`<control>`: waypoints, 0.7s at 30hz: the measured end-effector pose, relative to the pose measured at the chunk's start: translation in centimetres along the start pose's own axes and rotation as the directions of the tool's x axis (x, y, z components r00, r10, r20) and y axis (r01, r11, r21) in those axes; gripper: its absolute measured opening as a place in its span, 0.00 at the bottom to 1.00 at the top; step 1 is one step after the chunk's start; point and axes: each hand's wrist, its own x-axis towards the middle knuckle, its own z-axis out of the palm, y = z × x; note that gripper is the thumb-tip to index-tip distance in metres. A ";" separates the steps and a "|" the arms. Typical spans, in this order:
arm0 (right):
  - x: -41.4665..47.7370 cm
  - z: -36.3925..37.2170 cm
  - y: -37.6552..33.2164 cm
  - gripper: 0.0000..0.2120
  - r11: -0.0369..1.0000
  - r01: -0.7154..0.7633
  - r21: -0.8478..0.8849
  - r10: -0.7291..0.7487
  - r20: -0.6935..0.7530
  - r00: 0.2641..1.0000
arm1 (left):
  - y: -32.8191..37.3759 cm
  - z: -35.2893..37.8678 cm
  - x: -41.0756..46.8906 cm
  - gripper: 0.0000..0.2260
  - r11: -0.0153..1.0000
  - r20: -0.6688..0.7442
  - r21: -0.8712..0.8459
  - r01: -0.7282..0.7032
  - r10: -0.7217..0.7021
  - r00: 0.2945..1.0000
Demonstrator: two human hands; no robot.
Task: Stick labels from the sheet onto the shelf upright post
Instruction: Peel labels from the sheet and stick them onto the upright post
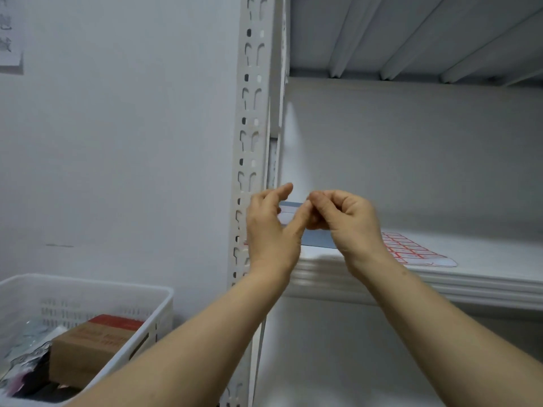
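Note:
The white slotted upright post (249, 113) rises through the middle of the view. My left hand (269, 233) and my right hand (348, 221) meet just right of the post, at shelf height. A small white and grey label piece (288, 212) sits between them. My left thumb and fingers are around its left part, and my right fingertips pinch its right edge. The label sheet (411, 249), white with red-framed labels, lies flat on the shelf behind my right wrist. A grey-blue flat piece (318, 240) shows under my hands; what it is stays unclear.
The white metal shelf board (484, 277) runs to the right, with another shelf's ribbed underside (411, 33) above. A white plastic basket (88, 292) at the lower left holds a brown cardboard box (91, 345) and several packets. A plain wall lies left of the post.

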 end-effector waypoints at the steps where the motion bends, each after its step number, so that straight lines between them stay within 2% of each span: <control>1: 0.4 -0.3 0.0 0.11 1.000 -0.007 -0.024 0.006 -0.019 1.000 | 0.4 0.7 0.2 0.17 1.000 0.015 -0.001 0.000 0.000 1.000; 5: 3.6 -2.1 0.1 0.17 0.982 -0.158 -0.106 0.141 -0.151 0.978 | 1.0 3.0 1.4 0.18 0.998 0.085 0.066 0.007 -0.013 0.996; 7: 5.5 -3.2 0.3 0.18 0.942 -0.220 -0.254 0.181 -0.168 0.969 | 0.6 3.7 2.0 0.19 0.992 0.116 0.125 0.026 -0.040 0.992; 9: 7.1 -4.2 0.7 0.18 0.883 -0.246 -0.400 0.212 -0.128 0.969 | 0.0 4.3 2.6 0.20 0.979 0.163 0.199 0.046 -0.079 0.984; 12: 8.6 -5.3 1.0 0.13 0.822 -0.252 -0.511 0.265 -0.048 0.963 | -0.7 5.1 3.7 0.22 0.950 0.234 0.300 0.091 -0.165 0.958; 15: 9.8 -5.9 1.3 0.03 0.809 -0.280 -0.517 0.321 -0.009 0.947 | -1.3 5.6 4.3 0.23 0.917 0.254 0.379 0.126 -0.234 0.939; 18: 10.5 -5.8 1.6 0.09 0.820 -0.315 -0.477 0.380 0.045 0.924 | -1.7 5.8 4.8 0.22 0.900 0.260 0.418 0.128 -0.253 0.932; 21: 10.8 -5.6 2.2 0.19 0.806 -0.280 -0.522 0.388 0.108 0.915 | -1.9 6.0 5.1 0.21 0.894 0.262 0.428 0.132 -0.263 0.929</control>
